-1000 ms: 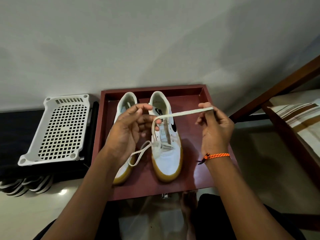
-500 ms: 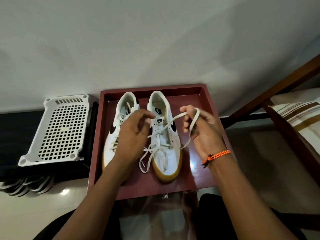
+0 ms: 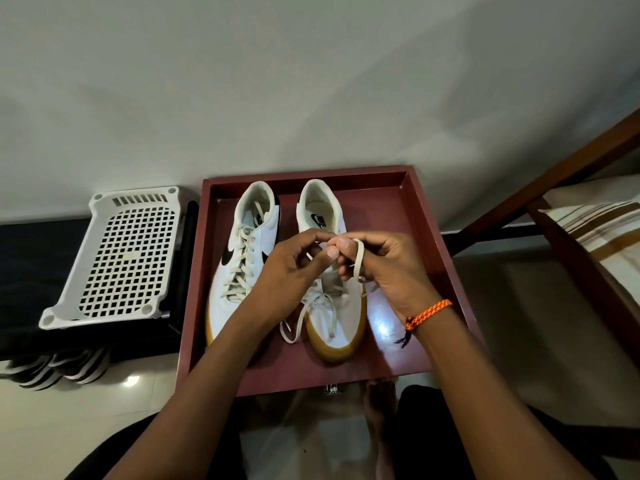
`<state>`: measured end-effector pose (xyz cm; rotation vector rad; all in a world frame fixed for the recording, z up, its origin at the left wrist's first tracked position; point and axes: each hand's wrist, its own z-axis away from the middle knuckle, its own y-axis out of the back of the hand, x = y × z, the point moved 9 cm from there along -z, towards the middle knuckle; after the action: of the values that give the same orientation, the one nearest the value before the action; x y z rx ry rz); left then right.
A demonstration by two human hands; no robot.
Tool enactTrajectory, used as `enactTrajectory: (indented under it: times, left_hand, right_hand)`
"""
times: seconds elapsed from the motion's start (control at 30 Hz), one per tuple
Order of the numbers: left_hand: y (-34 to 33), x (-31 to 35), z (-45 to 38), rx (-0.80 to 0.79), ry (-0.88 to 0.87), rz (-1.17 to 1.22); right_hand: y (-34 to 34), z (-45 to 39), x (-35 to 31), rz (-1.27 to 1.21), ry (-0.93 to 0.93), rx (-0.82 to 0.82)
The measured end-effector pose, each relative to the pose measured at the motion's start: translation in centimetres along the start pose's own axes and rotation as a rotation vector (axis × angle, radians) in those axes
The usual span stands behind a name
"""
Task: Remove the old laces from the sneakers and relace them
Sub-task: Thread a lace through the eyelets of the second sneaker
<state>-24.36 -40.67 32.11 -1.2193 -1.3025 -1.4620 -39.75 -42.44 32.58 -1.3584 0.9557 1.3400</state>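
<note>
I saw both hands meet above the right white gum-soled sneaker (image 3: 334,317) in the maroon tray (image 3: 429,271): left hand (image 3: 294,268) and right hand (image 3: 384,268) pinched its cream flat lace (image 3: 358,259). The insole read NIKE.

Plain grey wall (image 3: 311,81) behind. Glossy pale floor (image 3: 86,410) with light glare. White perforated plastic rack (image 3: 117,258) on dark shelf (image 3: 31,271), left. Wooden bed frame (image 3: 554,178), striped bedding (image 3: 602,230), right.
</note>
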Motion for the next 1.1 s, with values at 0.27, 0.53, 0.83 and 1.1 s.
enactTrajectory:
  times: [0.27, 0.53, 0.83, 1.1]
  left_hand:
    - [1.8, 0.2, 0.1, 0.089, 0.073, -0.042]
    - [6.6, 0.0, 0.8, 0.420, 0.083, -0.371]
    - [-0.8, 2.6, 1.1, 0.082, -0.158, -0.067]
    - [1.1, -0.3, 0.3, 0.219, 0.005, -0.307]
  right_hand:
    - [2.4, -0.2, -0.6, -0.118, 0.047, 0.217]
    - [5.8, -0.1, 1.1, -0.292, -0.005, 0.451]
    - [-0.1, -0.1, 2.0, -0.055, -0.127, -0.022]
    - [2.0, -0.1, 1.3, 0.059, -0.046, 0.155]
